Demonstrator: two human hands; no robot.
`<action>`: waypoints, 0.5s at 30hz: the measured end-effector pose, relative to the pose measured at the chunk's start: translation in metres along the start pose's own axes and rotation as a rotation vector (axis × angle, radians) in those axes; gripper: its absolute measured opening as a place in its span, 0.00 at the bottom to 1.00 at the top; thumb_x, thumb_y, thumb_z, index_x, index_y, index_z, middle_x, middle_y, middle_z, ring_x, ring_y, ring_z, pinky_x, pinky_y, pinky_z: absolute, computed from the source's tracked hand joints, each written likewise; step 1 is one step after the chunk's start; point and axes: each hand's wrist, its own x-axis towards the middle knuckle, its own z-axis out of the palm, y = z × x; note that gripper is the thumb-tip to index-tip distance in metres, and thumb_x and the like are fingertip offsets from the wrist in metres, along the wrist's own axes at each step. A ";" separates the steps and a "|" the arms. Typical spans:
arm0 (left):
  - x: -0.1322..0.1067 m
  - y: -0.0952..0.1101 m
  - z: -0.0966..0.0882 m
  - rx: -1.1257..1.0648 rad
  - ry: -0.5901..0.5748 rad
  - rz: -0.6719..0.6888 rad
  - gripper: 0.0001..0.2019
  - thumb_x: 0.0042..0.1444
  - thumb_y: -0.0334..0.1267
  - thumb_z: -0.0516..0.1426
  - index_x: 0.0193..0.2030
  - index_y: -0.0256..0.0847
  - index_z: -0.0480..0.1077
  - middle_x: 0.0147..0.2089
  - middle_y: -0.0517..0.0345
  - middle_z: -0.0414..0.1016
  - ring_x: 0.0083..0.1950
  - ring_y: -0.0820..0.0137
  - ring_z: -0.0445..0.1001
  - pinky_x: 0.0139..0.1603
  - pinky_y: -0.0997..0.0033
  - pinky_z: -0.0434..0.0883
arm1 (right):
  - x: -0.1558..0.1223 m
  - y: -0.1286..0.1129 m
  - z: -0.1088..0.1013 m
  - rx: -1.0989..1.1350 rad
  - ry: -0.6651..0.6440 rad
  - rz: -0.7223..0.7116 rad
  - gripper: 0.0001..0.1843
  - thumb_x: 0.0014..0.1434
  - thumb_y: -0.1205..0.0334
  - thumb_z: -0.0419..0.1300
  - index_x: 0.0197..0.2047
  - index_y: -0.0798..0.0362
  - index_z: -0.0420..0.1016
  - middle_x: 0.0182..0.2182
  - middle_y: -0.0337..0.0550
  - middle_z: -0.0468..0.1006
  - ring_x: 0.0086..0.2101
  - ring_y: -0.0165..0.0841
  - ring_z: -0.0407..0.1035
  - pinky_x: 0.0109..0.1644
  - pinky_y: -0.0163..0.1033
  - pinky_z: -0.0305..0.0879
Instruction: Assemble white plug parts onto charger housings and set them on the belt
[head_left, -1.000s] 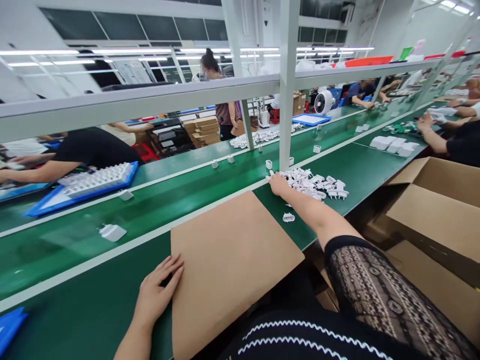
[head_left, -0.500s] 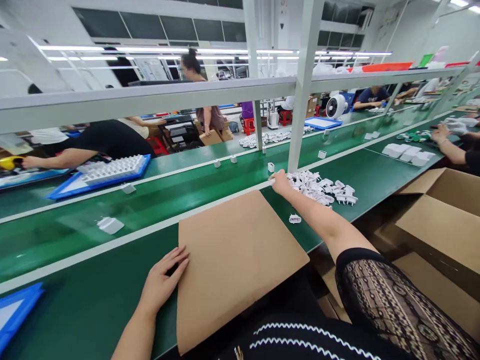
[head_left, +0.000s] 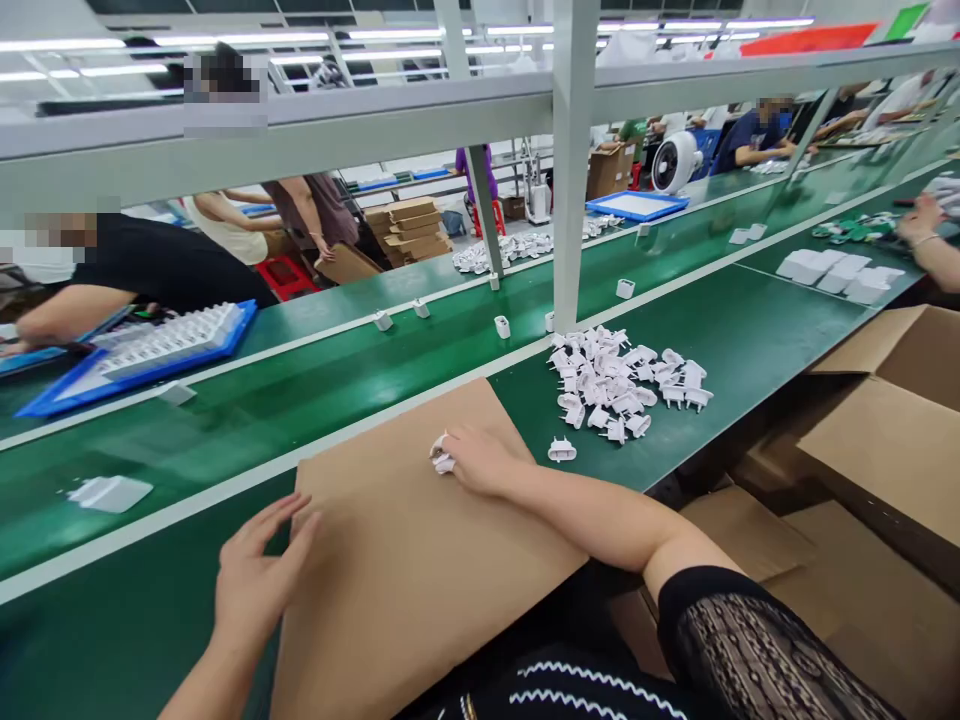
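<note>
A flat brown cardboard sheet (head_left: 397, 560) lies in front of me on the green bench. Over it, my right hand (head_left: 480, 460) is closed around a small white plastic plug part (head_left: 442, 455), partly hidden by the fingers. At the sheet's left edge, my left hand (head_left: 259, 575) is open, thumb and fingers apart, with nothing in it. A heap of white two-pin plug parts (head_left: 600, 375) lies to the right of the sheet. One single plug part (head_left: 562, 449) sits apart, nearer to me.
A conveyor belt (head_left: 322, 375) carrying scattered white housings runs behind a pale rail. A shelf post (head_left: 574, 180) rises beyond the heap. White blocks (head_left: 840, 272) stand farther right. Open cardboard boxes (head_left: 885, 430) are at lower right. Co-workers sit across the belt; another person's hand (head_left: 926, 220) shows at far right.
My right hand has come back from beside the heap to above the cardboard, now with a white plug part. My left hand has lifted slightly, fingers spread. The view has shifted.
</note>
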 end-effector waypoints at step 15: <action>0.279 0.224 0.201 0.123 -0.401 0.567 0.45 0.56 0.31 0.60 0.80 0.28 0.51 0.83 0.36 0.41 0.81 0.44 0.47 0.78 0.45 0.54 | -0.012 -0.013 -0.017 -0.122 -0.088 -0.022 0.08 0.69 0.71 0.58 0.49 0.56 0.76 0.45 0.49 0.80 0.46 0.41 0.72 0.40 0.42 0.69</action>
